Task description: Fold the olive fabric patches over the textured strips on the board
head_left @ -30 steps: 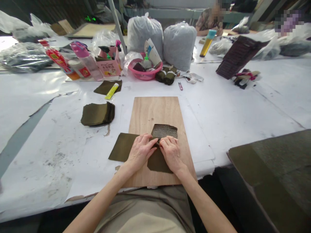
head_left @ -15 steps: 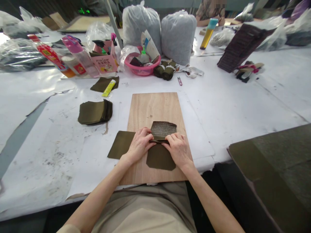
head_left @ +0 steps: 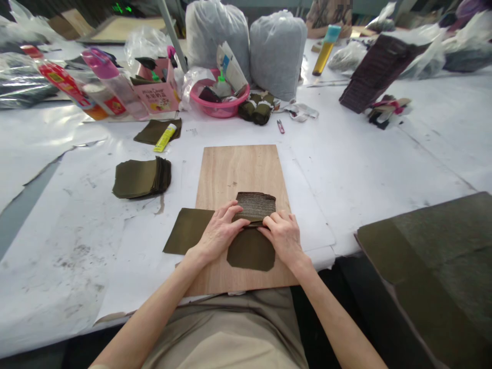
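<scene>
An olive-brown fabric piece lies on a wooden board, with a folded ridge running across its middle. Its far part shows a grey, ribbed-looking face; its near part is smooth and olive. My left hand is closed on the ridge's left end, thumb laid along the fold and fingertips on the grey face. At the right end, my right hand pinches the same fold between thumb and fingers. Another flat olive piece lies beside my left hand, partly over the board's left edge.
A stack of olive pieces sits to the left, with a yellow tube on more pieces behind it. Small snips, a pink basin and bottles stand farther back. Large olive sheets lie at right. A person is across the table.
My left thumb has slid right along the fold, closer to my right hand. The whole view has shifted slightly; the fabric piece stays on the board.
</scene>
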Action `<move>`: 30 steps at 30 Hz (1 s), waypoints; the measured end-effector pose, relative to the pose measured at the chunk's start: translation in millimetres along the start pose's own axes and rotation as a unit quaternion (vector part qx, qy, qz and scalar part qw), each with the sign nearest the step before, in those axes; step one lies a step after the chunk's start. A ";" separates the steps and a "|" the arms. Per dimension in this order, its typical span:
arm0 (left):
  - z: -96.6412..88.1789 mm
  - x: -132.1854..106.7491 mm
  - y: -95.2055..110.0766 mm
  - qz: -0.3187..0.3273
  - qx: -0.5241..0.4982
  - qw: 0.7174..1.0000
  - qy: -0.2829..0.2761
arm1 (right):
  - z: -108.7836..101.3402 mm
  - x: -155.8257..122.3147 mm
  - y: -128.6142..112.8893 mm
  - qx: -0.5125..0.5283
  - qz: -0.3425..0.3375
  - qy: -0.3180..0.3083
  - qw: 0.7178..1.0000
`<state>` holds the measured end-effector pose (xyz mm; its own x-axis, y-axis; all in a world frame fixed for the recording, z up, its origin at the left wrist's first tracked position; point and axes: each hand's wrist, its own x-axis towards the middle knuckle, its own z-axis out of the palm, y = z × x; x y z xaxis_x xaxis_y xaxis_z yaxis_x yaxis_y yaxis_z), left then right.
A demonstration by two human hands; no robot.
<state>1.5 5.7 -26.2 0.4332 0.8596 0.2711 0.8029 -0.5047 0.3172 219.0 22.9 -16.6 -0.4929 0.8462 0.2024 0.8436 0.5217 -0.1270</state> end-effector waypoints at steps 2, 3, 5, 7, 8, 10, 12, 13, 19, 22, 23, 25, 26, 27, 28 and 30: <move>-1.6 2.2 -0.2 -0.011 -0.008 1.000 -0.006 | -4.0 1.0 0.7 -0.009 -0.002 -0.011 1.000; -2.5 3.1 -0.2 -0.013 -0.012 1.000 -0.008 | -6.0 1.3 1.4 -0.013 0.001 -0.016 1.000; -3.7 4.0 0.0 -0.010 -0.023 1.000 -0.009 | -8.9 1.0 4.3 -0.020 0.014 -0.022 0.999; -3.9 3.7 0.5 -0.011 -0.030 0.999 -0.007 | -9.7 -0.8 8.7 -0.017 0.025 -0.028 0.999; -3.7 3.3 0.7 -0.012 -0.031 0.999 -0.006 | -9.4 -2.1 10.9 -0.009 0.029 -0.028 0.999; -3.0 2.7 0.8 -0.009 -0.023 1.000 -0.009 | -8.0 -5.3 14.2 0.018 0.036 -0.022 0.999; -2.7 3.1 0.4 0.004 -0.012 1.000 -0.020 | -6.9 -8.4 15.2 0.067 0.040 -0.005 0.997; -2.8 3.9 0.0 0.012 -0.009 1.000 -0.027 | -6.8 -9.7 14.9 0.099 0.041 0.005 0.994; -9.8 13.8 1.5 0.039 -0.013 0.997 -0.061 | -9.6 -19.1 10.4 0.264 0.034 0.037 0.963; -14.3 16.3 3.4 0.049 -0.020 0.996 -0.078 | -9.0 -25.9 8.3 0.309 0.041 0.033 0.950; -15.1 16.1 3.3 0.044 -0.023 0.996 -0.078 | -8.4 -27.9 7.5 0.325 0.049 0.030 0.944; -15.5 14.6 1.4 0.022 -0.029 0.997 -0.068 | -7.3 -31.1 5.8 0.356 0.077 0.020 0.931; -15.2 13.5 -0.3 0.010 -0.030 0.998 -0.060 | -6.7 -32.1 5.0 0.368 0.092 0.015 0.925; -14.6 12.3 -2.3 0.002 -0.029 0.998 -0.053 | -6.1 -32.6 4.5 0.376 0.108 0.012 0.920; -14.0 11.3 -4.5 -0.004 -0.028 0.998 -0.049 | -5.5 -32.8 4.1 0.378 0.122 0.011 0.918; -12.9 9.7 -8.6 -0.010 -0.021 0.999 -0.045 | -4.1 -32.4 3.9 0.371 0.150 0.005 0.916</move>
<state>-6.5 17.3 -14.7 0.4545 0.8718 0.1825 0.7947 -0.4894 0.3591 239.1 -2.9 -19.7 -0.2577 0.9645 0.0579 0.5619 0.1983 -0.8031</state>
